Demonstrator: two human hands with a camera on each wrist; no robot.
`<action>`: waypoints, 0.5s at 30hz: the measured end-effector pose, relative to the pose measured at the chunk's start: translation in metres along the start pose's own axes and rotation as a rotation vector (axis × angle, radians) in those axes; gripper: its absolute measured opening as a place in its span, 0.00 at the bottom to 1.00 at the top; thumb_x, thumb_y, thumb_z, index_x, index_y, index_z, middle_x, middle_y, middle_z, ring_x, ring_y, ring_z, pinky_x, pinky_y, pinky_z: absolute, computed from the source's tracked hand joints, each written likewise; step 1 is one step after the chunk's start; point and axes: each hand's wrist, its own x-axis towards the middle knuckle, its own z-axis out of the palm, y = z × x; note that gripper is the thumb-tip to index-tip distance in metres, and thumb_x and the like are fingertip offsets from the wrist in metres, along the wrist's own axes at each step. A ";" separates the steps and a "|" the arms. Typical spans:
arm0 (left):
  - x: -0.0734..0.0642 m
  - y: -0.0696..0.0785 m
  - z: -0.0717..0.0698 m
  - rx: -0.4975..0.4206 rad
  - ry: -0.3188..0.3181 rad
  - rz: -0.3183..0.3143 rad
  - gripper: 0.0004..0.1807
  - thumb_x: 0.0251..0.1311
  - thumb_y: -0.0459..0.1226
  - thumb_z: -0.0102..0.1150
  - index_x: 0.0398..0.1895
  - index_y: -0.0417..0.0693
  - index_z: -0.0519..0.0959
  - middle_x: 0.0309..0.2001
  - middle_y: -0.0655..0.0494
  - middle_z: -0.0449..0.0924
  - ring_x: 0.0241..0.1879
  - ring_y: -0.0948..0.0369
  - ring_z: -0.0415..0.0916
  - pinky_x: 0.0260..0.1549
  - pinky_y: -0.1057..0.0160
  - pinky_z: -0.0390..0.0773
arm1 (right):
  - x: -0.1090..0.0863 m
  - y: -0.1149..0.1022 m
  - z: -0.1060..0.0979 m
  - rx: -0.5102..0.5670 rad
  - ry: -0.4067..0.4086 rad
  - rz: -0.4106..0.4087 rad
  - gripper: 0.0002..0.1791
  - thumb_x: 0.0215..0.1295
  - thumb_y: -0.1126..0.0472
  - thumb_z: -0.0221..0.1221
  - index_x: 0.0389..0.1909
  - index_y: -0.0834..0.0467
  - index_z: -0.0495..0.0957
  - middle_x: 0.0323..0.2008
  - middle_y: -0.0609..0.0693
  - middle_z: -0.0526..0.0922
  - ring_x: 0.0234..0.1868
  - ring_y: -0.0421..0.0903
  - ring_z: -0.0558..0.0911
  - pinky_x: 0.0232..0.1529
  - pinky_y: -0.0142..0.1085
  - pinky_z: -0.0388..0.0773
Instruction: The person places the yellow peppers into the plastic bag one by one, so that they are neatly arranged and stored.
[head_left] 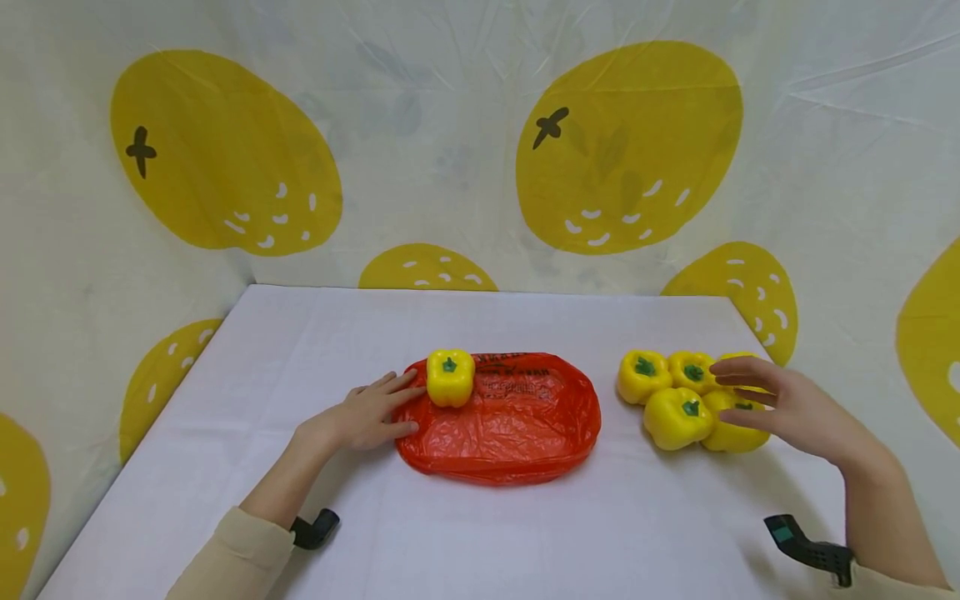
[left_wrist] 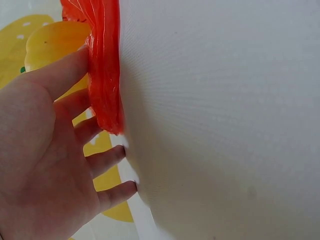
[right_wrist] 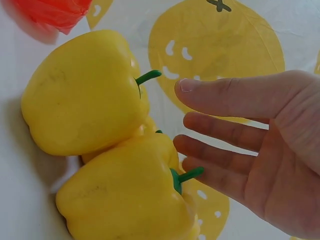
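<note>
head view: one yellow bell pepper sits at the far left part of a red plastic bag, which is spread in a low oval; whether the bag encloses the pepper cannot be determined. left hand: fingers extended, touching the bag's left edge; no closed grip. right hand: fingers loosely extended, thumb apart, positioned over the pepper group to the right of the bag; nothing gripped. the right wrist view shows the thumb tip near a green stem.

progress (judgement): early stage. done: one pepper placed at the bag. outstanding: five peppers grouped off the bag, the far right one partly hidden by the right hand.

surface: table under a smooth white cloth, running left and right of the bag. room: white, lightly creased fabric backdrop behind and beside the table, printed with large yellow fruit shapes.
</note>
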 end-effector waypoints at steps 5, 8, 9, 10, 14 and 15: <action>-0.001 0.000 -0.001 0.001 0.005 0.008 0.39 0.70 0.56 0.58 0.79 0.52 0.64 0.81 0.46 0.51 0.78 0.39 0.44 0.67 0.26 0.52 | -0.003 0.002 -0.002 0.020 -0.026 0.060 0.34 0.66 0.59 0.70 0.68 0.68 0.69 0.60 0.68 0.77 0.56 0.56 0.82 0.44 0.24 0.79; -0.001 0.000 -0.001 0.002 0.004 0.010 0.39 0.70 0.56 0.58 0.79 0.52 0.64 0.81 0.46 0.51 0.78 0.39 0.44 0.67 0.26 0.52 | -0.005 0.005 -0.004 0.034 -0.013 0.062 0.34 0.67 0.59 0.70 0.68 0.68 0.69 0.60 0.68 0.77 0.53 0.43 0.83 0.43 0.24 0.80; -0.001 0.000 -0.001 0.002 0.004 0.009 0.39 0.70 0.56 0.57 0.79 0.52 0.64 0.81 0.46 0.51 0.78 0.39 0.44 0.67 0.26 0.52 | -0.006 0.006 -0.005 0.038 -0.006 0.057 0.33 0.66 0.59 0.70 0.67 0.68 0.69 0.59 0.68 0.77 0.51 0.37 0.82 0.43 0.24 0.80; -0.001 0.000 -0.001 0.002 0.003 0.008 0.39 0.70 0.56 0.57 0.79 0.52 0.64 0.81 0.46 0.51 0.78 0.39 0.44 0.67 0.26 0.52 | -0.007 0.007 -0.005 0.043 -0.003 0.059 0.34 0.66 0.59 0.70 0.67 0.67 0.69 0.60 0.68 0.77 0.50 0.32 0.80 0.43 0.24 0.80; -0.001 0.000 -0.001 -0.001 0.001 0.003 0.39 0.70 0.56 0.58 0.79 0.53 0.64 0.81 0.47 0.51 0.78 0.39 0.44 0.67 0.26 0.52 | -0.009 0.010 -0.007 0.044 -0.008 0.073 0.35 0.67 0.56 0.70 0.68 0.68 0.68 0.61 0.69 0.75 0.53 0.38 0.80 0.43 0.24 0.80; -0.001 0.000 0.000 -0.001 0.000 0.000 0.39 0.69 0.56 0.58 0.79 0.53 0.64 0.81 0.47 0.51 0.79 0.39 0.44 0.67 0.26 0.52 | -0.009 0.011 -0.007 0.042 -0.012 0.081 0.36 0.67 0.56 0.70 0.68 0.68 0.68 0.61 0.69 0.75 0.55 0.45 0.80 0.43 0.24 0.80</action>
